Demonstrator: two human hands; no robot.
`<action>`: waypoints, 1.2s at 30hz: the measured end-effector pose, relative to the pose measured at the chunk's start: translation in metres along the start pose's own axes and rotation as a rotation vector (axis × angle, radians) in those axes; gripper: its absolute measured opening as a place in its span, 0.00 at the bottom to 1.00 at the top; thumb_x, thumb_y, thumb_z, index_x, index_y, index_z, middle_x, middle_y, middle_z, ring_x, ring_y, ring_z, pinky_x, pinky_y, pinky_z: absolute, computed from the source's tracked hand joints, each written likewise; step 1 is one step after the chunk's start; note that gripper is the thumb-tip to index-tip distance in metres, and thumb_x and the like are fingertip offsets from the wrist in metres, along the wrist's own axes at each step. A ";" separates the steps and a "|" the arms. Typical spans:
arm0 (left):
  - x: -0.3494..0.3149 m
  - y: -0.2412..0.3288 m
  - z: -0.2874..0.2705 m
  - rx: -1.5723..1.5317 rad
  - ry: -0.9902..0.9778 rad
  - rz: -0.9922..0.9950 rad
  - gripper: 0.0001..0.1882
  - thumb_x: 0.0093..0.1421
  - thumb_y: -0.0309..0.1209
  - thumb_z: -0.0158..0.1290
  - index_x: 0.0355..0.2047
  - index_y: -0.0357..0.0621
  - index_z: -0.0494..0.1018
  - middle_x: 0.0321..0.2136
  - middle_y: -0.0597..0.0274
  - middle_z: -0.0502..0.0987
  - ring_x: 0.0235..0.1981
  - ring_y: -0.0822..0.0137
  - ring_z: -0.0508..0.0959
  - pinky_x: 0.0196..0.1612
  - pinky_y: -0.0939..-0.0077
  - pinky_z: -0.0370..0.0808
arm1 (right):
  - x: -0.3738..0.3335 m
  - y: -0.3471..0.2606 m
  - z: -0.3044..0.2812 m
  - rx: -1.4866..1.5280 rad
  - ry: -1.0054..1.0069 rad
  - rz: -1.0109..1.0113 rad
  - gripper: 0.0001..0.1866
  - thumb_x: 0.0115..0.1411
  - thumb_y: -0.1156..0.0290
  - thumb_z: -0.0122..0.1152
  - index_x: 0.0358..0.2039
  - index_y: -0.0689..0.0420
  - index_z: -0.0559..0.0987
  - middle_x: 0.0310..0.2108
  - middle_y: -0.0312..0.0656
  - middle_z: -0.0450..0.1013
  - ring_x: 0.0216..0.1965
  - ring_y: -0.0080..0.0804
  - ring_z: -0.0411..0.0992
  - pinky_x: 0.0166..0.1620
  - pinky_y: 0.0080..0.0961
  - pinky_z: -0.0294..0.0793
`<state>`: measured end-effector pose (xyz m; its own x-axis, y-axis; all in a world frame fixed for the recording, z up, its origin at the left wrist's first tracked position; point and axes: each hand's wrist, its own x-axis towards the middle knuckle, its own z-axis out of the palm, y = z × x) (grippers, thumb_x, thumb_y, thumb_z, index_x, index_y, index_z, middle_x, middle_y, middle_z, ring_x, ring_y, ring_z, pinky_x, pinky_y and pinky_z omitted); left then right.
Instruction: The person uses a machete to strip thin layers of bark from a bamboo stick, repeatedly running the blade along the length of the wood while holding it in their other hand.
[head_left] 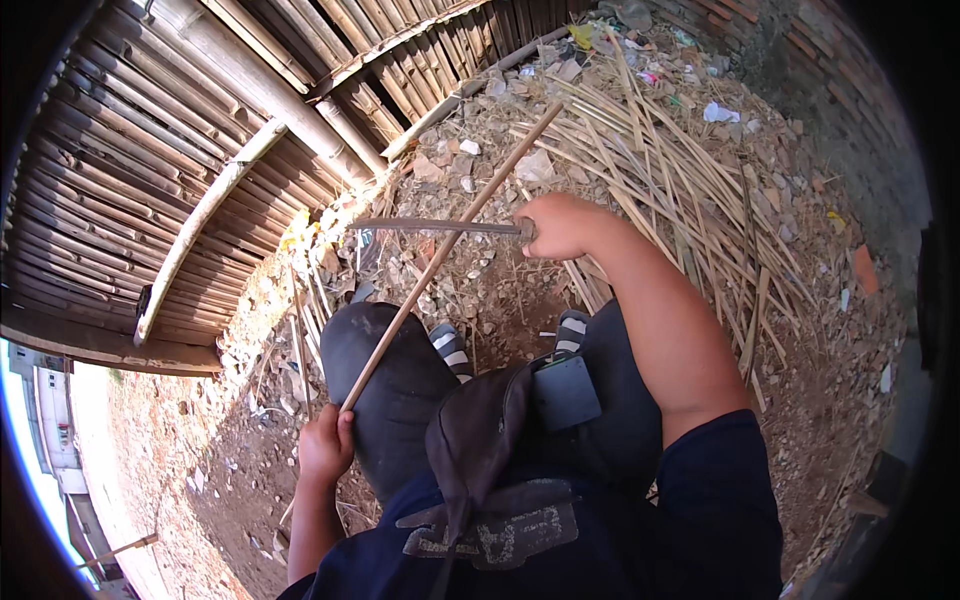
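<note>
My left hand (325,445), beside my left knee, is closed around the near end of a long bamboo strip (400,318). The strip slants up and away to the right past my knee, its far end beyond my right hand. In my right hand (565,222), a long dark-bladed knife (400,224) is gripped by its handle, most of which the fingers hide. Its blade points left and crosses the strip in view. Whether blade and strip touch, I cannot tell.
A heap of split bamboo strips (650,165) lies ahead to the right on stony ground with litter. A bamboo-slat structure (130,150) stands at the left, a brick wall (840,80) at the far right. My sandalled feet (452,350) are between my bent knees.
</note>
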<state>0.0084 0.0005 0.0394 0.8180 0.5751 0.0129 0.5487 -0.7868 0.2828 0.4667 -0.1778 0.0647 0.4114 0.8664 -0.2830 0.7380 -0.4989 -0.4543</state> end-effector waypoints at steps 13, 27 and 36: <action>-0.001 -0.004 0.004 0.036 0.006 0.004 0.14 0.69 0.39 0.49 0.30 0.43 0.68 0.19 0.42 0.75 0.22 0.37 0.76 0.25 0.45 0.72 | -0.015 -0.015 -0.002 -0.025 0.044 -0.006 0.18 0.51 0.67 0.64 0.42 0.59 0.82 0.41 0.53 0.79 0.44 0.49 0.78 0.47 0.42 0.77; 0.002 -0.001 0.002 0.049 -0.003 -0.019 0.14 0.69 0.39 0.50 0.29 0.42 0.68 0.19 0.42 0.75 0.22 0.36 0.76 0.26 0.44 0.71 | -0.012 -0.015 -0.002 0.001 0.000 0.038 0.20 0.52 0.65 0.65 0.47 0.55 0.81 0.42 0.52 0.79 0.46 0.52 0.77 0.49 0.44 0.77; 0.005 0.004 0.004 0.048 0.075 0.029 0.15 0.68 0.38 0.50 0.28 0.41 0.67 0.17 0.42 0.73 0.21 0.36 0.75 0.25 0.44 0.70 | 0.002 0.051 -0.008 0.224 0.286 0.229 0.24 0.51 0.61 0.69 0.47 0.61 0.80 0.44 0.55 0.79 0.46 0.51 0.78 0.51 0.41 0.76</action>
<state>0.0154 -0.0008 0.0366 0.8192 0.5659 0.0929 0.5343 -0.8120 0.2348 0.5090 -0.2014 0.0475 0.7060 0.6884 -0.1665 0.4891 -0.6439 -0.5884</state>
